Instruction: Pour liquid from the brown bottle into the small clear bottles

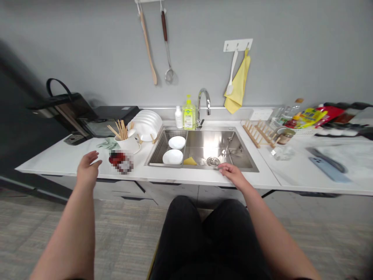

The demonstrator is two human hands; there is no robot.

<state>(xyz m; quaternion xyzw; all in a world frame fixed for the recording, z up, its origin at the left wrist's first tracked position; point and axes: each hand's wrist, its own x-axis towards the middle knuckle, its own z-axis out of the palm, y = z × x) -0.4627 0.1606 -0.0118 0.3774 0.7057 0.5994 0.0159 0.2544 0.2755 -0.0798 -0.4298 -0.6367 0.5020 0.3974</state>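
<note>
My left hand point(88, 166) hovers over the counter's front edge, fingers apart and holding nothing. Just right of it lies a blurred-out red and white thing point(119, 161), whose kind I cannot make out. Behind that stand a white pot of chopsticks point(122, 132) and a pale green cloth point(107, 144). My right hand point(232, 173), fingers stretched out and bare of any object, is at the front rim of the steel sink point(201, 146). In the sink's left part sit two white bowls point(176, 142) point(173, 157); a yellow sponge point(189, 161) lies beside them, near the drain point(213, 161).
Behind the sink stand a tap point(204, 95), a green soap bottle point(189, 114) and a white bottle point(178, 118). White plates point(148, 120) fill a rack on the left. To the right are a wooden rack point(259, 134), a jar point(286, 136) and a blue phone point(329, 169).
</note>
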